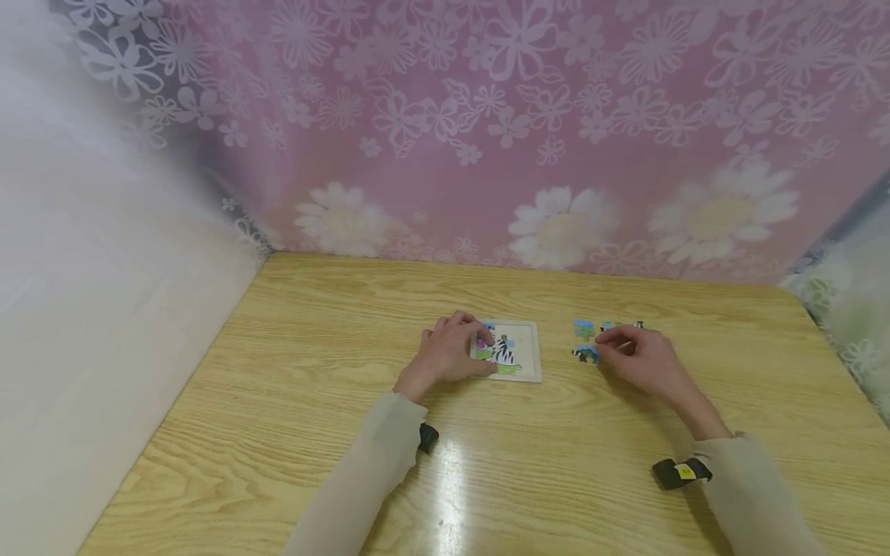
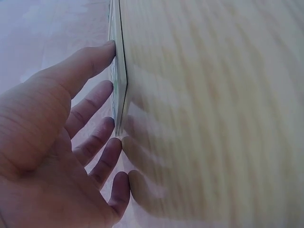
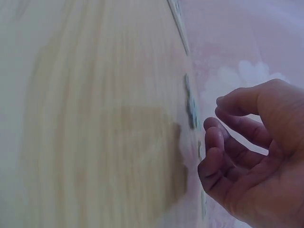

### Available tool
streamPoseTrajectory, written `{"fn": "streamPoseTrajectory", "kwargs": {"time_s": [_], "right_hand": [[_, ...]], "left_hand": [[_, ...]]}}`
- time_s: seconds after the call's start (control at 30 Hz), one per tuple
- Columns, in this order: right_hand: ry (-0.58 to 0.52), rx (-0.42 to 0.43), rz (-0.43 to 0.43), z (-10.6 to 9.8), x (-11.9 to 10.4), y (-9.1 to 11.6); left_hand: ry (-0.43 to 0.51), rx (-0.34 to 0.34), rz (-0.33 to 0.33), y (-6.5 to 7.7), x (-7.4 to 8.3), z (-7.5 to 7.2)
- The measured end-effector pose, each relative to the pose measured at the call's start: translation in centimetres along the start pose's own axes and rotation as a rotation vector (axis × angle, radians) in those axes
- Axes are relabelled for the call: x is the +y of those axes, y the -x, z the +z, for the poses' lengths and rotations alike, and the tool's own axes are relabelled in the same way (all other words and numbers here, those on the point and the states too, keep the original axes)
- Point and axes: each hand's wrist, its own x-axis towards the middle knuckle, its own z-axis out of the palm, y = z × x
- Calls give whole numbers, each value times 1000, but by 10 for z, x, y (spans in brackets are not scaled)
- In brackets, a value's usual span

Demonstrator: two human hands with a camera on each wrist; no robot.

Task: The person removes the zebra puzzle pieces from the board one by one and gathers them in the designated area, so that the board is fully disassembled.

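A small jigsaw board [image 1: 528, 351] with a pale frame lies on the table, partly filled with zebra-patterned pieces [image 1: 505, 354]. Over its left side rests my left hand [image 1: 452, 347], thumb and some fingertips touching the board. In the left wrist view, that hand's fingers [image 2: 95, 142] are spread and gently bent along the board's edge. To the board's right, my right hand [image 1: 643, 359] hovers by a dark, patterned jigsaw piece [image 1: 585, 354]. Its thumb and forefinger tips nearly meet, and the right wrist view shows nothing between them. A blue-and-green piece [image 1: 583, 330] lies just behind.
More loose pieces [image 1: 608, 327] lie beyond the right hand, partly hidden by it. The wooden table [image 1: 334, 324] ends at a pink flowered curtain [image 1: 445, 170] at the back. A white sheet [image 1: 104, 232] hangs on the left. Each wrist wears a black strap [image 1: 670, 473].
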Motion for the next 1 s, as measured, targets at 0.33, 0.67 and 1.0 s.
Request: {"fn": "streamPoseTrajectory", "kwargs": {"time_s": [0.33, 0.67, 1.0], "right_hand": [[-72, -18, -47, 22, -27, -10], [-127, -80, -70, 40, -49, -22], [-115, -129, -100, 57, -65, -35]], "left_hand": [[6, 5, -2, -1, -1, 1], [-3, 13, -16, -3, -2, 2], [-18, 1, -18, -4, -1, 1]]}}
